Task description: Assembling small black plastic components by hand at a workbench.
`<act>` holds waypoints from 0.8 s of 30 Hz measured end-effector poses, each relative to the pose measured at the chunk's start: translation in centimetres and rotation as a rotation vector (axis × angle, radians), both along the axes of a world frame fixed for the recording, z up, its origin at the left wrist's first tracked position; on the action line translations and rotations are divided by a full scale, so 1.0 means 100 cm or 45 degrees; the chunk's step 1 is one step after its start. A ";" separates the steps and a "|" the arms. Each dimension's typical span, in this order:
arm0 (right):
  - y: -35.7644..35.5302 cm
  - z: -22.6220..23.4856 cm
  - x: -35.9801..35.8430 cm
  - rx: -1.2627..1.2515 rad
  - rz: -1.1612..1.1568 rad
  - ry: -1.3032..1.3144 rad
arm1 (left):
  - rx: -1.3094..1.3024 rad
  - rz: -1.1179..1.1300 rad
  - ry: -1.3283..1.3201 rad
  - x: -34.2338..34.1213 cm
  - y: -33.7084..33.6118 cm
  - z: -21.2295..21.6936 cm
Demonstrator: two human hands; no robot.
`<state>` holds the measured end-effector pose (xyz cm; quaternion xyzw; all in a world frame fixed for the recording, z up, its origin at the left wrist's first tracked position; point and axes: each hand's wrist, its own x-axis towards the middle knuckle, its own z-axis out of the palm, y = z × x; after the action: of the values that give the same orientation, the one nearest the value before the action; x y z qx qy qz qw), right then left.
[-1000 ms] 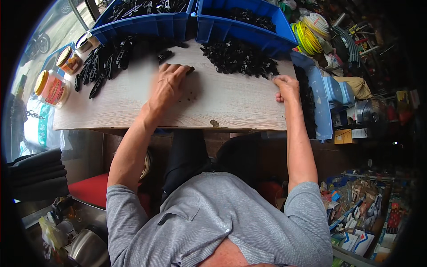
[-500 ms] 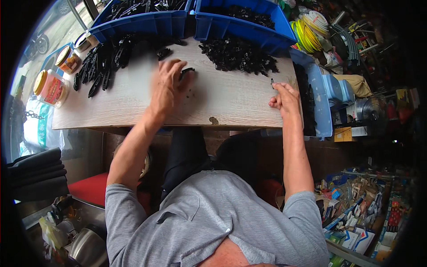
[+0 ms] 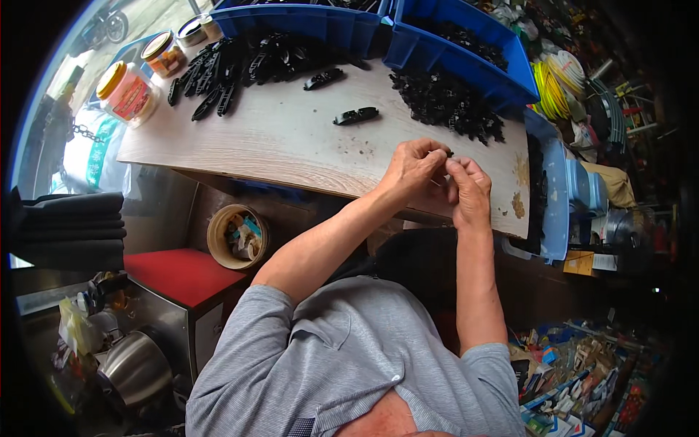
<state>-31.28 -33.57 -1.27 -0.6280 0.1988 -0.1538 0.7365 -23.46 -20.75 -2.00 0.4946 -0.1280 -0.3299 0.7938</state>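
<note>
Near the front edge of the wooden surface (image 3: 291,146), toward its right end, both hands meet. Head view only.

Left hand (image 3: 413,169): fingers curled in, tips pinched together on a small black part (image 3: 449,154); only a sliver of it shows between the fingertips. Right hand (image 3: 470,191): fingers likewise drawn in, thumb and forefinger pressed against the same small part from the other side. The two hands touch each other. Shape of the part cannot be told; the fingers cover most of it.

Around: a heap of small black pieces (image 3: 448,105) lies just beyond the hands, toward the far right corner. One long black clip (image 3: 356,115) lies alone mid-surface; another (image 3: 323,78) farther back. A spread of long black strips (image 3: 233,65) fills the far left part. Two blue bins (image 3: 451,58) stand along the far edge. Two lidded jars (image 3: 127,91) stand at the far left corner. Off the right edge, a light blue tray (image 3: 557,197).
</note>
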 end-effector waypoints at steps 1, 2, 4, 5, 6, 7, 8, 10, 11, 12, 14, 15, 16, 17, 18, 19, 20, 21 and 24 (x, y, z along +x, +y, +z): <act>0.004 0.003 0.002 -0.018 -0.008 0.002 | -0.024 -0.010 0.018 0.003 0.002 -0.004; 0.007 0.005 0.005 -0.037 -0.015 0.001 | -0.048 -0.020 0.033 0.007 0.003 -0.008; 0.003 0.007 0.004 -0.023 0.052 0.008 | -0.057 -0.025 0.004 0.008 0.001 -0.017; -0.001 0.008 0.005 -0.016 0.106 0.021 | -0.071 -0.046 -0.018 0.009 0.000 -0.015; -0.005 0.006 0.003 -0.020 0.131 -0.011 | -0.072 -0.009 -0.017 0.006 0.002 -0.013; -0.011 0.002 0.000 -0.033 0.144 0.046 | -0.053 -0.026 0.003 0.005 0.004 -0.012; -0.011 0.001 -0.001 -0.048 0.158 0.107 | -0.033 -0.040 0.027 0.004 0.006 -0.012; -0.005 0.002 0.001 -0.029 0.175 0.052 | -0.016 -0.033 -0.126 0.005 0.009 -0.019; -0.003 0.003 -0.001 -0.001 0.157 0.040 | 0.158 0.060 -0.407 0.000 0.018 -0.009; -0.001 0.005 -0.002 -0.003 0.169 0.020 | 0.406 0.249 -0.756 -0.001 0.028 -0.006; 0.006 0.009 -0.004 0.158 0.150 0.032 | 0.650 0.864 -1.391 0.012 0.050 -0.002; 0.005 0.009 -0.004 0.150 0.138 0.014 | 0.849 0.964 -1.464 0.022 0.062 0.002; 0.004 0.006 -0.005 0.149 0.146 0.005 | 1.048 1.061 -1.530 0.032 0.073 0.009; 0.001 0.002 -0.005 0.147 0.160 -0.026 | 1.178 1.014 -1.491 0.037 0.081 0.011; -0.002 -0.002 -0.006 0.144 0.172 -0.054 | 1.183 1.022 -1.495 0.046 0.086 0.005; -0.002 -0.004 -0.006 0.177 0.192 -0.081 | 1.386 0.805 -1.524 0.057 0.092 -0.009; -0.002 -0.005 -0.004 0.176 0.190 -0.087 | 1.573 0.569 -1.547 0.064 0.094 -0.015; -0.002 -0.005 -0.003 0.164 0.180 -0.082 | 1.462 0.679 -1.632 0.065 0.094 -0.023; 0.004 -0.003 -0.002 0.200 0.108 -0.057 | 1.061 0.723 -1.543 0.057 0.088 -0.025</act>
<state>-31.46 -33.17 -1.53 -0.5724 0.1670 -0.1205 0.7937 -17.72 -11.95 -4.54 0.8588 -0.2730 0.1917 0.3889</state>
